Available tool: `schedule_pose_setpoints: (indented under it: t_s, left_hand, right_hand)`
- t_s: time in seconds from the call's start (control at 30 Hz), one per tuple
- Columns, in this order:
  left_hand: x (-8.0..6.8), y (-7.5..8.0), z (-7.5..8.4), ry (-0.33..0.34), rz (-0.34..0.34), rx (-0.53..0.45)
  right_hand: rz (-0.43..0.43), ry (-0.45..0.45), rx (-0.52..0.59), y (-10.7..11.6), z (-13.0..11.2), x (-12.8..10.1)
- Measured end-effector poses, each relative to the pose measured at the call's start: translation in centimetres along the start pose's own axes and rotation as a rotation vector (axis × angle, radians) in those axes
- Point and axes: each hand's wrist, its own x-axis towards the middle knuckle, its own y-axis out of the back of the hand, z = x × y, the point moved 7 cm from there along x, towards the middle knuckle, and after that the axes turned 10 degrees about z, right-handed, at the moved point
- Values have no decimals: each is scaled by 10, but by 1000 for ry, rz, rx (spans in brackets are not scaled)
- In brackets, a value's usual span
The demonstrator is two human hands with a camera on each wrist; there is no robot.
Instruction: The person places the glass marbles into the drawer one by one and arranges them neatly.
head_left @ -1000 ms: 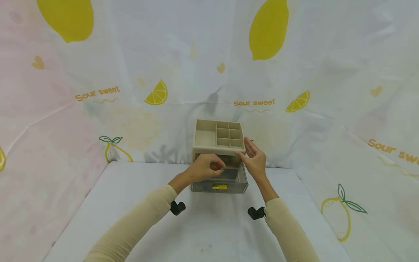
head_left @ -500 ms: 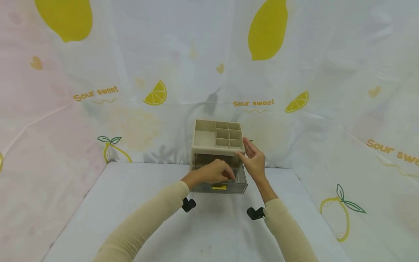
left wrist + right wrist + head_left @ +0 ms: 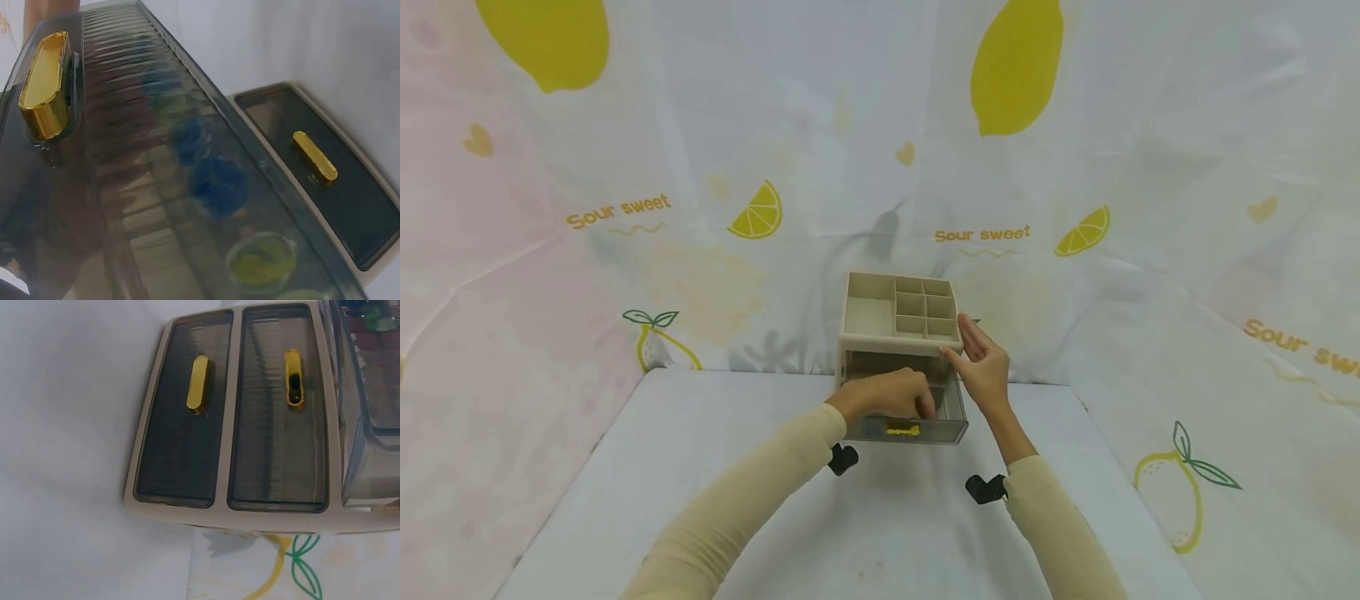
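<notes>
Drawer (image 3: 917, 421) is the thing both hands attend to: a smoky see-through one with a gold handle (image 3: 902, 431), pulled out toward the viewer from the bottom of a beige organiser (image 3: 898, 315) that stands at the far edge of the bench (image 3: 700, 467), centre of the head frame. The left hand (image 3: 891, 394) is the nearer one, reaching down into the open drawer from the frame's left with its fingers curled inside; whether they pinch anything there I cannot tell. The drawer's long axis runs left to right across the frame, and its opening lies directly under those knuckles. The right hand (image 3: 981, 367) rests with straight, relaxed fingers against the organiser's right front corner, holding nothing. In the left wrist view, blurred blue lumps (image 3: 209, 169) and a greenish round piece (image 3: 259, 262) show through the drawer's ribbed front, with the gold handle at upper left. The right wrist view shows two more shut drawers (image 3: 231, 412), each with a gold handle. The only readable writing is "Sour sweet" (image 3: 981, 235) on the lemon-printed cloth behind.
</notes>
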Motion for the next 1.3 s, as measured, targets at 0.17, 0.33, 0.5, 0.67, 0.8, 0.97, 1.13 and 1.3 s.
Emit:
schedule_pose_setpoints:
  t_s: [0.17, 0.33, 0.5, 0.67, 0.8, 0.97, 1.13, 1.3]
  left_hand:
    - [3, 0, 3, 6, -19, 62]
    - [3, -2, 0, 48, -43, 66]
    - [0, -4, -6, 80, -52, 45]
    - [-4, -5, -3, 5, -25, 44]
    - [-9, 2, 6, -122, 35, 96]
    - [-26, 30, 16, -265, 192, 114]
    - [-47, 66, 16, -344, 333, 83]
    - [-74, 83, -4, -340, 474, 124]
  right_hand:
    - [1, 11, -5, 0, -1, 0]
    - [1, 1, -3, 1, 0, -2]
    - [-10, -18, -7, 1, 4, -4]
    - [-19, -23, -10, 3, 6, -6]
    - [-24, -19, -11, 3, 6, -8]
    - [-27, -6, -12, 2, 4, -7]
    - [-5, -6, 0, 2, 1, -3]
    - [-3, -3, 0, 3, 0, 2]
